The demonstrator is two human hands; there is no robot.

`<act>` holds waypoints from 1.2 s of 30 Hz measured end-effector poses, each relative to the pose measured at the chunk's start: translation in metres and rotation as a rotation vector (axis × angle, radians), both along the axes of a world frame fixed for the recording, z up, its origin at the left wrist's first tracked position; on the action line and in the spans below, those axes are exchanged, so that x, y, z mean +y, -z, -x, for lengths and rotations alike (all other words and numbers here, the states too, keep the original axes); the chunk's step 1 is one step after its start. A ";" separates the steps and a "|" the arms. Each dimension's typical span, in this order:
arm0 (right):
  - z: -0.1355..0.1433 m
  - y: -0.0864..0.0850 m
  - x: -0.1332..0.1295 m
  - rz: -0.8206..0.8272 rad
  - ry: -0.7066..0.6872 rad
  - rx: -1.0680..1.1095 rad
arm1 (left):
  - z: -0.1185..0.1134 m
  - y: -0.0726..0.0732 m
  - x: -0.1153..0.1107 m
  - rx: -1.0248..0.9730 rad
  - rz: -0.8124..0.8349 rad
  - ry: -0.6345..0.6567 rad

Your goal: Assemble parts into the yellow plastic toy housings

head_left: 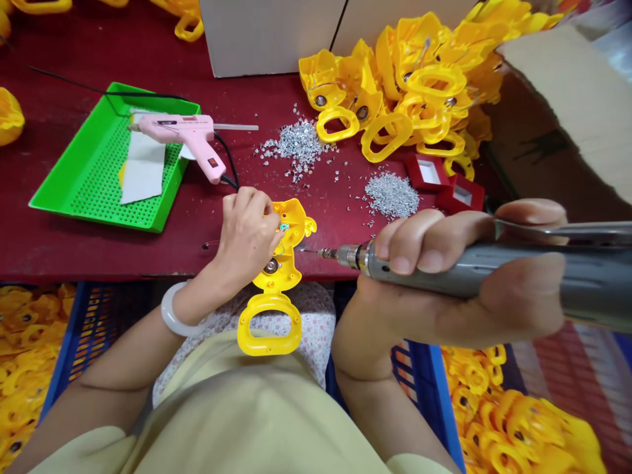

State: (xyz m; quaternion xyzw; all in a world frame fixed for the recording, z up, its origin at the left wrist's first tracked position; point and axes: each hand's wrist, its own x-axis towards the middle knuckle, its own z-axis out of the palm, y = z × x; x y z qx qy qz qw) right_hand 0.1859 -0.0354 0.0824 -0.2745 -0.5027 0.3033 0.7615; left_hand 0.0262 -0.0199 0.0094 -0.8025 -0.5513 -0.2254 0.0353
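Probably light, stiff and slick, the yellow plastic toy shell (290, 266) your left hand's (249, 227) fingers grip at the counter's (123, 253) near edge is best taken by its ring handle (269, 345), sparing the fragile-looking circuit board (284, 227), while your right hand's (439, 313) wrap the electric screwdriver (464, 276).

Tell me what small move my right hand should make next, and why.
I'd probably ease the screwdriver tip left toward the small green board in the open yellow shell. Your right hand has the tip pointing at the shell, seemingly just short of it, and your left hand has its fingers by the board.
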 end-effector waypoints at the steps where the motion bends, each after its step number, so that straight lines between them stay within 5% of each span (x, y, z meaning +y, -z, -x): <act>1: 0.001 0.001 0.002 -0.013 0.015 -0.012 | 0.000 -0.001 -0.001 -0.014 0.008 -0.002; 12: 0.030 0.018 0.023 -0.028 0.019 -0.052 | -0.005 -0.004 -0.008 0.034 0.109 0.005; 36: 0.031 0.048 0.024 0.018 0.032 -0.294 | -0.011 -0.011 -0.006 0.056 0.180 0.038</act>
